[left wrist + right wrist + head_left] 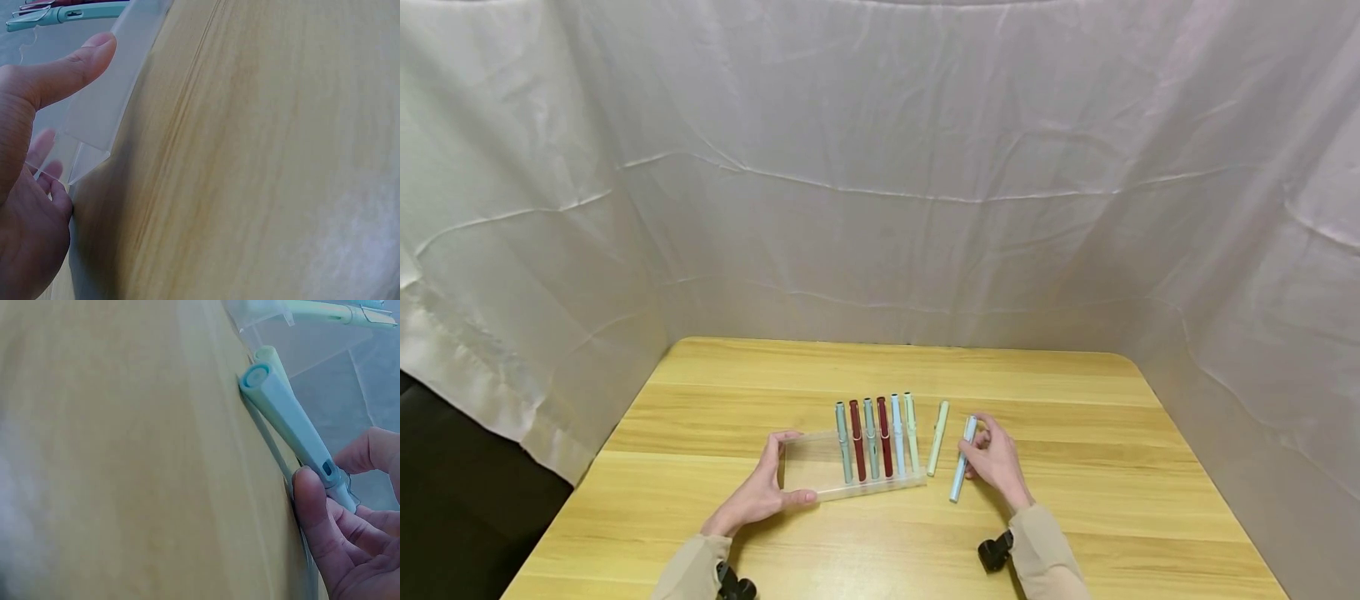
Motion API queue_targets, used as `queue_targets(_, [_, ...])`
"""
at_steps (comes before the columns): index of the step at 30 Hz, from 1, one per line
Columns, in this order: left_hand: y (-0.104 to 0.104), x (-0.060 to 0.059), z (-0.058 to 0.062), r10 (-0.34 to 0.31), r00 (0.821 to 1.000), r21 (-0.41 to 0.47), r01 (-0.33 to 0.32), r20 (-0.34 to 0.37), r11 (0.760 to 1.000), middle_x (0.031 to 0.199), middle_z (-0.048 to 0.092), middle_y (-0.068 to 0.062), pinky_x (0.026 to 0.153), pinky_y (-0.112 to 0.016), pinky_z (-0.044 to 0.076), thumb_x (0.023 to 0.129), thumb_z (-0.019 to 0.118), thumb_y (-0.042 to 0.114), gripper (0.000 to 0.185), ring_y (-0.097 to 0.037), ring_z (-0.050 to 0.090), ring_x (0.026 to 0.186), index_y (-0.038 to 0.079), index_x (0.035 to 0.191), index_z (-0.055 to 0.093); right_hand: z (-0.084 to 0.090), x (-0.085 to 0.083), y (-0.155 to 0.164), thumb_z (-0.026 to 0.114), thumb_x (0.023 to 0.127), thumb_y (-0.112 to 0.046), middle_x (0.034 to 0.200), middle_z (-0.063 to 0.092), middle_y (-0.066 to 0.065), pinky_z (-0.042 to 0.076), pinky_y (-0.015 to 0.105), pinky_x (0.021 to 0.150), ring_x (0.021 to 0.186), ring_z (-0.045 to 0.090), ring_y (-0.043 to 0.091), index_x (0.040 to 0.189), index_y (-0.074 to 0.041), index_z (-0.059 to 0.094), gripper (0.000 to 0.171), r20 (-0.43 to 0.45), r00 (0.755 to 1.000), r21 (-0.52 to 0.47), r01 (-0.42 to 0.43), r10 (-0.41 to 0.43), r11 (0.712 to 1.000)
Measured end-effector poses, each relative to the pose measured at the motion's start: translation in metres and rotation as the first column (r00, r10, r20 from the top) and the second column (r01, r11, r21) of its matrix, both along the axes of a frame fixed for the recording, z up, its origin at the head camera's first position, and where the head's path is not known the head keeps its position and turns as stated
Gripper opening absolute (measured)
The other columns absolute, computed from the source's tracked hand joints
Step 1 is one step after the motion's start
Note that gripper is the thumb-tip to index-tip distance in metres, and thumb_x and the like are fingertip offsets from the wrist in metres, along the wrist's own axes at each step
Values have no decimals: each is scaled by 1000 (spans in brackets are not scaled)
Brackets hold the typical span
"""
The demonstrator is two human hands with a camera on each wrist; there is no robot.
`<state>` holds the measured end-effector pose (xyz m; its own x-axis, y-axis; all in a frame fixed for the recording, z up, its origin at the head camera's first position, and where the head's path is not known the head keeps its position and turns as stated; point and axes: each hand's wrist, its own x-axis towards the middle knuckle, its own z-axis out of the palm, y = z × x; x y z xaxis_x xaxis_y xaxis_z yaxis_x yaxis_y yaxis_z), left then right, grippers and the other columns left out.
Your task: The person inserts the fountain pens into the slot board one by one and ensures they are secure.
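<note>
The left hand (758,492) grips the left end of a clear plastic tray (808,467): the thumb lies along its near edge, and the fingers curl over its far left corner. Bare wooden table (1075,517) runs outward from those fingers to the table's left edge, where a white cloth backdrop (880,167) hangs.

To the right of the left fingers, past a bare stretch of tray floor, six pens (877,437) lie side by side in the tray: teal, red, teal, red, light blue, pale green. Their far ends stick out over the tray's far rim. Just beyond the tray's right rim a pale green pen (937,438) lies loose on the table.

Next to that comes a light blue pen (962,458), pinched near its far end by the thumb and fingertips of the right hand (996,462); its near end rests on the table. Open wood lies to the right of this hand, out to the table's rounded corner.

The left wrist view is cut off: only the thumb (69,65), the tray corner, and one teal pen tip show, with the fingers blurred through the plastic. The right wrist view alone shows the light blue pen's hollow end cap and the small window in its barrel by the thumb (312,506). The head view alone shows the full row.
</note>
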<state>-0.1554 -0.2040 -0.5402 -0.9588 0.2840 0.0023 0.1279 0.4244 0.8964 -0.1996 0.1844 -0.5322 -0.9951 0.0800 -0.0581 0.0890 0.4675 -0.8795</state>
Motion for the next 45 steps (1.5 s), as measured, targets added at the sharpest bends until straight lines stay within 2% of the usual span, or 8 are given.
queue_targets(9, [1, 0, 0, -1, 1000, 2, 1, -29, 1000, 152, 32, -24, 118, -77, 12, 73, 89, 24, 95, -48, 26, 147, 6, 144, 29, 4, 3, 1, 64, 87, -1, 84, 64, 11, 61, 29, 51, 54, 65, 18, 148, -3, 40, 66, -45, 999, -66, -2, -1, 998])
queue_targets(19, [0, 1, 1, 1, 1000, 8, -1, 2, 1000, 154, 30, -21, 119, -76, 11, 72, 89, 24, 97, -45, 24, 149, 7, 145, 27, 8, 4, 1, 64, 93, -3, 95, 67, 19, 62, 29, 57, 65, 71, 26, 152, -9, 36, 66, -88, 996, -86, -33, 26, 996])
queue_targets(25, [0, 1, 1, 4, 1000, 10, -4, 13, 1000, 154, 30, -20, 120, -75, 9, 73, 89, 24, 97, -44, 23, 149, 8, 145, 27, 14, 7, -2, 61, 95, 1, 101, 65, 25, 65, 35, 63, 71, 72, 33, 153, -13, 33, 66, -142, 988, -131, -71, 52, 989])
queue_targets(30, [0, 1, 0, 1, 1000, 4, -1, -6, 1000, 153, 31, -22, 120, -76, 10, 73, 89, 24, 95, -46, 25, 148, 7, 145, 28, 21, 9, -6, 59, 96, 4, 105, 62, 26, 66, 41, 66, 70, 72, 37, 153, -15, 33, 65, -184, 980, -155, -98, 69, 983])
queue_targets(36, [0, 1, 0, 3, 1000, 5, -3, 1, 1000, 153, 31, -21, 119, -76, 10, 72, 89, 24, 97, -45, 26, 148, 8, 145, 28, 29, 11, -11, 59, 96, 4, 108, 60, 26, 64, 48, 66, 67, 72, 36, 152, -17, 34, 64, -228, 970, -177, -123, 81, 976])
queue_targets(41, [-1, 0, 0, 2, 1000, 3, -2, 6, 1000, 154, 31, -21, 120, -75, 10, 73, 89, 24, 97, -45, 25, 149, 8, 146, 27, 35, 13, -15, 60, 97, 1, 111, 61, 26, 65, 47, 67, 67, 72, 34, 152, -17, 34, 63, -248, 965, -168, -126, 82, 978])
queue_targets(45, [-1, 0, 0, 3, 1000, -2, -3, 9, 1000, 154, 31, -21, 120, -75, 10, 73, 89, 25, 97, -45, 25, 149, 8, 146, 27, 40, 14, -21, 61, 96, 2, 114, 59, 27, 65, 46, 69, 67, 72, 24, 152, -20, 35, 65, -237, 969, -202, -122, 72, 972])
